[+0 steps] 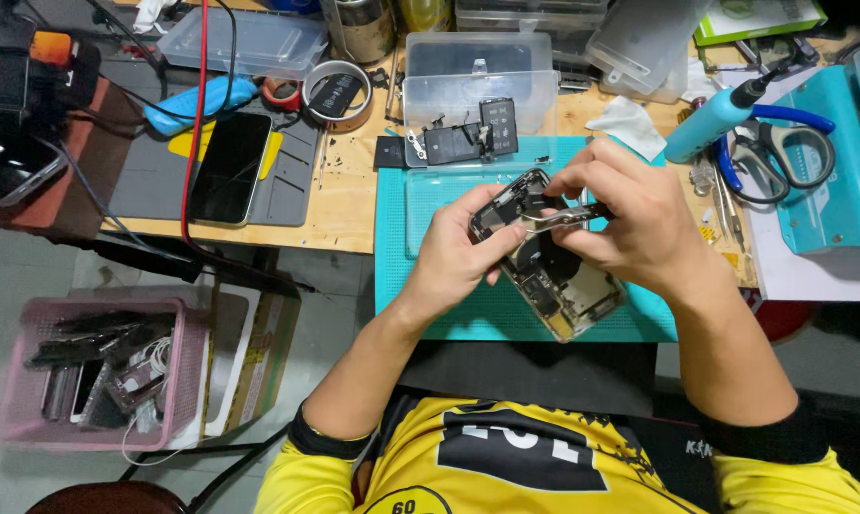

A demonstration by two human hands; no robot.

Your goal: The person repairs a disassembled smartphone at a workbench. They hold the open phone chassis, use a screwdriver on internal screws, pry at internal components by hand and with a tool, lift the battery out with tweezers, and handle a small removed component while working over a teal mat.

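Tweezer work inside opened black phone chassis (554, 276) over teal mat's (449, 324) near edge: your left hand (459, 252) grips it, right hand (625, 214) pinches slim metal tweezers (554, 220); next, lift gently.

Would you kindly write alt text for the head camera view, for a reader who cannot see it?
A person's left hand steadies an opened phone above a teal mat while the right hand works metal tweezers into it. A black-screened phone lies on a grey mat to the left, scissors to the right.
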